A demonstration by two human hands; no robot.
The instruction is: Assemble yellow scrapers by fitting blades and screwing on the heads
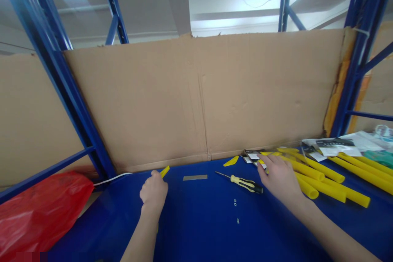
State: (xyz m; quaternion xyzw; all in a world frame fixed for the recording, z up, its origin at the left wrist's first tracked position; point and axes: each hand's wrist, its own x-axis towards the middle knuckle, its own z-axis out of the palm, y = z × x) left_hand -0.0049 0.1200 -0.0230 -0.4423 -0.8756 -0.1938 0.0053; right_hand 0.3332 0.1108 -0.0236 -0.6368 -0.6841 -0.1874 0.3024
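Note:
My left hand (pixel 154 190) is closed around a yellow piece (pixel 165 171); its angled tip sticks out past the fingers, and the rest is mostly hidden by the hand. My right hand (pixel 281 175) reaches over the small black-and-white packets (pixel 251 156) beside the pile of yellow tubes (pixel 307 168), thumb and fingers apart. Left of it lies a screwdriver (pixel 242 183) with a cream and black handle, its tip pointing left. A flat yellow piece (pixel 231 161) rests behind the screwdriver. Between the hands is a flat grey metal strip (pixel 195 177). Two small nuts (pixel 235 202) and a small screw (pixel 238 220) lie nearer me.
A blue tabletop (pixel 196 225) carries everything, with a cardboard wall (pixel 202 98) along its back. Blue metal posts (pixel 78 102) stand at both sides. A red plastic bag (pixel 46 213) bulges at left. More packets (pixel 337 147) and a green item (pixel 379 158) lie at right.

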